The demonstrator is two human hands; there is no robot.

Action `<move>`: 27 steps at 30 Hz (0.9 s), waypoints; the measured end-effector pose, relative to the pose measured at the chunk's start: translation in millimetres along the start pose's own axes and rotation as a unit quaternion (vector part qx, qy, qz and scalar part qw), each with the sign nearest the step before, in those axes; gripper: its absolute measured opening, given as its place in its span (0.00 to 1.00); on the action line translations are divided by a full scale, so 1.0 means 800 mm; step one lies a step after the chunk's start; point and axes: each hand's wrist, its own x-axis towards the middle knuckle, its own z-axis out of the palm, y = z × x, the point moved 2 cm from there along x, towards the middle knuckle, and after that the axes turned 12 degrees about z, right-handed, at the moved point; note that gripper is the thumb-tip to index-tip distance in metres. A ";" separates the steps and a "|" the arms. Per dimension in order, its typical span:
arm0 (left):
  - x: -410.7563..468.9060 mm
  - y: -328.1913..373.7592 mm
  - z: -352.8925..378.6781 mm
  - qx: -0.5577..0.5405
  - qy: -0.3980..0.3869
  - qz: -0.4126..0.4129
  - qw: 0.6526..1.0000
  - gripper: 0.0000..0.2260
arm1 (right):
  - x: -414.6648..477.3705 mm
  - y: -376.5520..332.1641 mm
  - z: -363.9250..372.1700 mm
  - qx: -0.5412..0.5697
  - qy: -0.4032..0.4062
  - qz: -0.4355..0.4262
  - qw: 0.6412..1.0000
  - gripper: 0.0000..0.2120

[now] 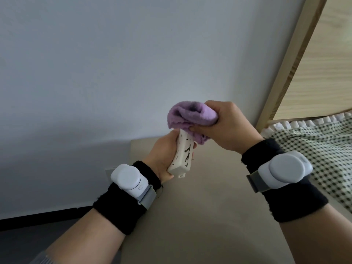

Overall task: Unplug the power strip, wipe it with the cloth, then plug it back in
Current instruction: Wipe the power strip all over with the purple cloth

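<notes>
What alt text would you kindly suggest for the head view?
The left hand grips a white power strip while the right hand holds a bunched purple cloth over its far end, in front of a white wall.

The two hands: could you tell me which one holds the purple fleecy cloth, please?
The right hand grips the purple fleecy cloth; the left hand holds only the white plastic power strip.

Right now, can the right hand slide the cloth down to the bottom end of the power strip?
Probably yes. The right hand holds the cloth on the top end of the power strip, and the socket face below lies bare. The left hand grips it from behind, at the edges.
</notes>
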 end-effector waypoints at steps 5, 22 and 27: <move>-0.001 0.004 0.000 -0.004 0.012 -0.005 1.000 0.17 | -0.002 0.000 0.009 0.007 0.025 -0.006 1.000 0.06; 0.000 0.005 -0.001 -0.021 0.010 -0.015 1.000 0.18 | 0.004 0.011 0.019 0.086 0.039 0.000 0.996 0.04; 0.002 0.004 -0.004 -0.026 0.009 -0.002 1.000 0.12 | 0.002 0.006 0.006 0.104 -0.117 -0.003 0.988 0.09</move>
